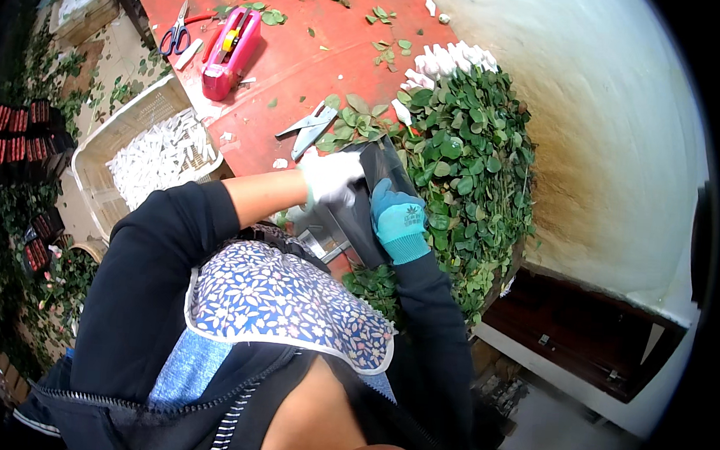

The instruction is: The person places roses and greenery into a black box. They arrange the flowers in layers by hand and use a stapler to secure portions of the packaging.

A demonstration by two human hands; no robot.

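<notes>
A dark grey, glossy, sheet-like piece (361, 229) lies at the table's near edge, in front of my apron; its exact kind is unclear. On its left side is my left hand (332, 176) in a white glove, the fingers closed at its edge and partly hidden. My right hand (397, 219), in a teal knitted glove, has its fingers curled over the right side of the same piece. Just beyond the left hand lie grey metal pliers (309, 129) among loose green leaves. Right of both hands stands a thick pile of leafy stems (475, 166) with white-wrapped heads (452, 61).
On the red table (304, 65) are a pink tape dispenser (232, 52) and scissors (176, 36). A cream basket (100, 155) of small white pieces (162, 155) stands at its left edge. A pale wall (612, 150) rises on the right. Leaves litter the left floor.
</notes>
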